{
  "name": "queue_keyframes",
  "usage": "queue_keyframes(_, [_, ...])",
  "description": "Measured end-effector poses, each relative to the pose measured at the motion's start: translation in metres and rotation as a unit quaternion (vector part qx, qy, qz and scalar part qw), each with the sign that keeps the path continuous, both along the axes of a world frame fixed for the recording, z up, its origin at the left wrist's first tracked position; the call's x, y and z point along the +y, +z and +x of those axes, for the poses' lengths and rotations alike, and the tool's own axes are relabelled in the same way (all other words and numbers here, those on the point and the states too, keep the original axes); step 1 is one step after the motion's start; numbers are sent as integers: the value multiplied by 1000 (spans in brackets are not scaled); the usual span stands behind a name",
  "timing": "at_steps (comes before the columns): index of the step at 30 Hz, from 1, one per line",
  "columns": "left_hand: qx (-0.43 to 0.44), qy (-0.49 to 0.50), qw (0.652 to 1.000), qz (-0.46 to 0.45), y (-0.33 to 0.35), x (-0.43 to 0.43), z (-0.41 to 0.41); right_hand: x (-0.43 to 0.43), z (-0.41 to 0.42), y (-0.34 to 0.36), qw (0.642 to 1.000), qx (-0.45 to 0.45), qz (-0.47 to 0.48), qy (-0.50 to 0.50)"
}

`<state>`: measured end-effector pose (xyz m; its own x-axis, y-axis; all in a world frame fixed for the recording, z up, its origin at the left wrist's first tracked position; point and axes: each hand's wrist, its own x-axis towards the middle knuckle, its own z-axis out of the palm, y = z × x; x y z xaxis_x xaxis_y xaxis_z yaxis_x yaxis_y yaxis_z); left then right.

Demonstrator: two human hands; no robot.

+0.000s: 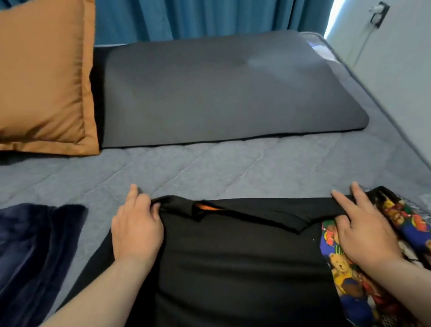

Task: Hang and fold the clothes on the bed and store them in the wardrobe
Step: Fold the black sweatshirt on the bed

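Note:
A black collared shirt (pixel 233 261) lies spread flat on the blue-grey bed (pixel 209 164), its collar at the far end with an orange label showing. My left hand (pixel 137 230) pinches the shirt's left shoulder corner, index finger stretched onto the bed. My right hand (pixel 360 226) grips the right shoulder edge with thumb and curled fingers, two fingers pointing forward. Under that hand a colourful teddy-bear print garment (pixel 349 276) lies partly beneath the black shirt.
A dark navy fleece garment (pixel 22 258) is heaped at the left. An orange pillow (pixel 27 75) and a dark grey pillow (pixel 223 89) sit at the head of the bed. Blue curtains hang behind. A wall with a socket runs along the right.

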<state>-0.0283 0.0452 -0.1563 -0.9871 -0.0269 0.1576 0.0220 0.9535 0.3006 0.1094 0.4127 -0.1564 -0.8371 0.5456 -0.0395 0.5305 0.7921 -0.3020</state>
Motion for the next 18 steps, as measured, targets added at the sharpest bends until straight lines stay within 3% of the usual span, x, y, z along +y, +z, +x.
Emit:
queue_keyframes(10, [27, 53, 997, -53, -9, 44, -119, 62, -136, -9, 990, 13, 140, -11])
queue_keyframes(18, [11, 93, 995, -21, -10, 49, -125, 64, -147, -11, 992, -12, 124, -27])
